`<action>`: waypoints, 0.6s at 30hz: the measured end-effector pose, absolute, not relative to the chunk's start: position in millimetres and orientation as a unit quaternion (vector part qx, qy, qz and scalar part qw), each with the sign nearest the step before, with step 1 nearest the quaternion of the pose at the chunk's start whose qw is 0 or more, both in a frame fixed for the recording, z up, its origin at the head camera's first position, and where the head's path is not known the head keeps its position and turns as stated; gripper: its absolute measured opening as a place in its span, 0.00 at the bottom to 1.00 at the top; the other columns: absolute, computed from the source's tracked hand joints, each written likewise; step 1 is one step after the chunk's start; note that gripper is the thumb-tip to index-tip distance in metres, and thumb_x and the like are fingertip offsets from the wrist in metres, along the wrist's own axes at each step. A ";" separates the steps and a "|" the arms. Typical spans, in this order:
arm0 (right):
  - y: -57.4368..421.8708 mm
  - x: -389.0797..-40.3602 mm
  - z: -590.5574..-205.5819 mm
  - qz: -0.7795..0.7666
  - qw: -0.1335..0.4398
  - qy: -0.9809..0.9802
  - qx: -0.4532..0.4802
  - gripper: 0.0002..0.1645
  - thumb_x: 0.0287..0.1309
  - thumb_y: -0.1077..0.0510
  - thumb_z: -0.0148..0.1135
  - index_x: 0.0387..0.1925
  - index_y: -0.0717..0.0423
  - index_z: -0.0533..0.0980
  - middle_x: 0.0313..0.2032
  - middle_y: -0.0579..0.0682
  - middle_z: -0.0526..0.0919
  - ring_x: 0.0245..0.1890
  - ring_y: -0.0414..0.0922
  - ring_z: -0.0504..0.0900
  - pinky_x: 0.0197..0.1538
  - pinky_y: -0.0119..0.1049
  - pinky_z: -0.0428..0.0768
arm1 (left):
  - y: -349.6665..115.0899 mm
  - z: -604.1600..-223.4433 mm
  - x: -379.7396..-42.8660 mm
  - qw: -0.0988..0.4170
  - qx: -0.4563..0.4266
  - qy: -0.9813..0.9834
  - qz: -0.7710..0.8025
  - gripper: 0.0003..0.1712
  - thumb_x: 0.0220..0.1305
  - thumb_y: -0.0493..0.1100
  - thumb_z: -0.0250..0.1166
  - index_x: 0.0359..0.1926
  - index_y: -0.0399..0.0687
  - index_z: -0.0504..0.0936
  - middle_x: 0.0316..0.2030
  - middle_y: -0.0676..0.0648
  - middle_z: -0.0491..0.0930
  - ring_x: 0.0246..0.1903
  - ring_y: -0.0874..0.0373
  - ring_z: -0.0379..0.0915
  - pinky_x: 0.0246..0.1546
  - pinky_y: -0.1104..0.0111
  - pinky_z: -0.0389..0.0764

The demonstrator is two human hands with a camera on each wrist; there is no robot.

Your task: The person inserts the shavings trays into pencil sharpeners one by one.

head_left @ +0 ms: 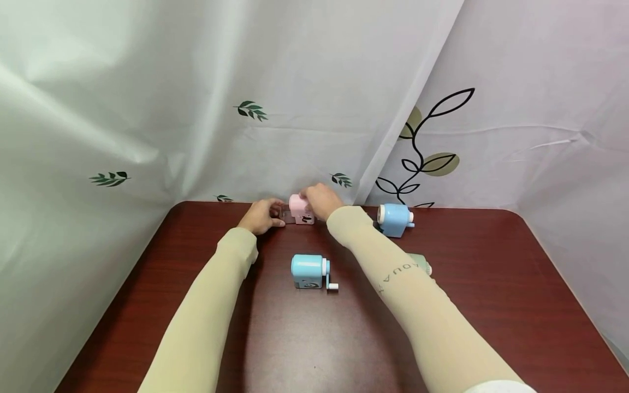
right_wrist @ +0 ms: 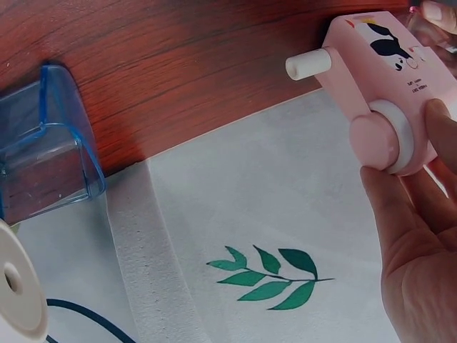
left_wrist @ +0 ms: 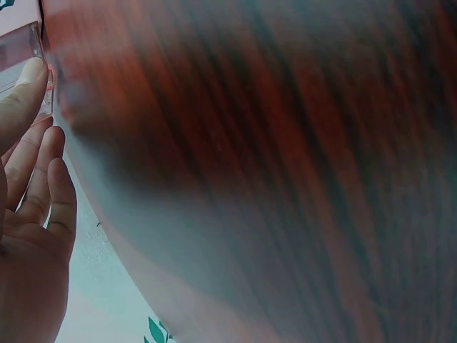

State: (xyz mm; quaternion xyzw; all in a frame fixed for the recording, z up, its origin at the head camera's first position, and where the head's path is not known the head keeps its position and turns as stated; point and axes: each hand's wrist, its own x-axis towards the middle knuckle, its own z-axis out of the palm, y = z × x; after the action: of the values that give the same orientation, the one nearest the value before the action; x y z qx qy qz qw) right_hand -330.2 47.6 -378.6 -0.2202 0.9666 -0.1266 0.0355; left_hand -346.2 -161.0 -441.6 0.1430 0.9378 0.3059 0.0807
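At the table's far edge stands a pink crank pencil sharpener [head_left: 301, 210] with a black-and-white printed figure on its side. My right hand [head_left: 321, 201] grips its body from above, thumb on one side and fingers on the other. Its crank with a white knob [right_wrist: 310, 64] shows in the right wrist view. My left hand [head_left: 262, 216] pinches the clear shavings drawer [left_wrist: 21, 61] on the sharpener's left side, thumb on one face and fingers behind. The drawer sticks out from the pink body in the head view.
A light-blue crank sharpener [head_left: 308, 272] stands nearer on the dark red table [head_left: 304, 338]. A blue one [head_left: 394, 220], with a clear blue drawer [right_wrist: 53, 143], is to the right. My right sleeve [head_left: 417, 305] partly hides a green one [head_left: 420, 262]. A white curtain [head_left: 295, 153] hangs behind.
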 end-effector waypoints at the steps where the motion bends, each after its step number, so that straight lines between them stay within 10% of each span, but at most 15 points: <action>1: 47.6 -330.3 -378.6 -0.126 0.035 0.966 -0.221 0.22 0.67 0.60 0.64 0.61 0.54 0.79 0.56 0.53 0.83 0.55 0.48 0.81 0.60 0.41 0.77 | -160.8 -441.7 -346.0 0.082 0.144 0.938 0.306 0.31 0.60 0.37 0.74 0.63 0.39 0.76 0.50 0.38 0.81 0.52 0.45 0.77 0.57 0.53 0.76; 18: 48.0 -331.6 -378.8 -0.124 0.033 0.965 -0.227 0.22 0.68 0.61 0.63 0.62 0.56 0.78 0.57 0.54 0.82 0.56 0.49 0.80 0.61 0.40 0.76 | -157.5 -445.9 -349.4 0.076 0.159 0.936 0.305 0.31 0.59 0.35 0.74 0.63 0.38 0.76 0.51 0.38 0.81 0.52 0.45 0.78 0.56 0.53 0.77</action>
State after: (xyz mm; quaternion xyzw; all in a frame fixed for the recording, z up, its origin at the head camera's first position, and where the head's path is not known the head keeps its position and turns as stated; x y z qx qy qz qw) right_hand -331.6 48.0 -378.8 -0.2271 0.9654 -0.1239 0.0325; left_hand -349.4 -157.5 -445.9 0.1588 0.9360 0.3048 0.0764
